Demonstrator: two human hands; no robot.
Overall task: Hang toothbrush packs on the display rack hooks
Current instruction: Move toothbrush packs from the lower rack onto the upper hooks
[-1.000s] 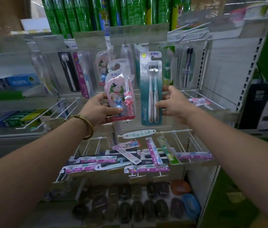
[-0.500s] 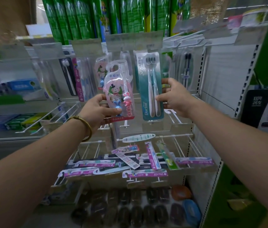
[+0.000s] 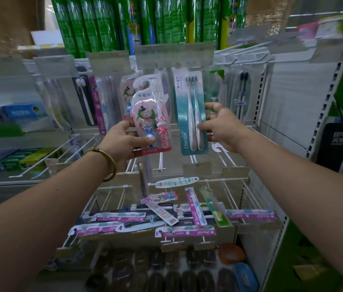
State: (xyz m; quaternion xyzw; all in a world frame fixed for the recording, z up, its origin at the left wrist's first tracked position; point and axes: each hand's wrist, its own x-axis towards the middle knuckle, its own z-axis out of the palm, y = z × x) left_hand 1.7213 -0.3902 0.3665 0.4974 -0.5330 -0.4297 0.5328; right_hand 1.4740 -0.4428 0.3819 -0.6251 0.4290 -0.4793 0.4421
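1. Centrally: teal two-brush pack [image 3: 191, 114] hangs upright, its top edge tucked behind a clear label strip [image 3: 174, 54] on the upper row. Whether it sits on a hook cannot be told.
2. Right hand [image 3: 223, 127] grips its right edge, fingers curled round it.
3. Left hand [image 3: 124, 142] holds pink children's pack [image 3: 151, 114] upright by its lower part, just left of the teal one.
4. Loose packs [image 3: 185, 230] lie flat on the tier below.
5. Wire hooks [image 3: 61, 153] jut out at left.

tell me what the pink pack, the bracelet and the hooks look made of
pink pack: printed card behind a clear glossy plastic blister, which catches light.
bracelet: likely metal, brass or gold toned, with a dull shine.
hooks: seemingly metal wire coated glossy white; thin, straight rods.
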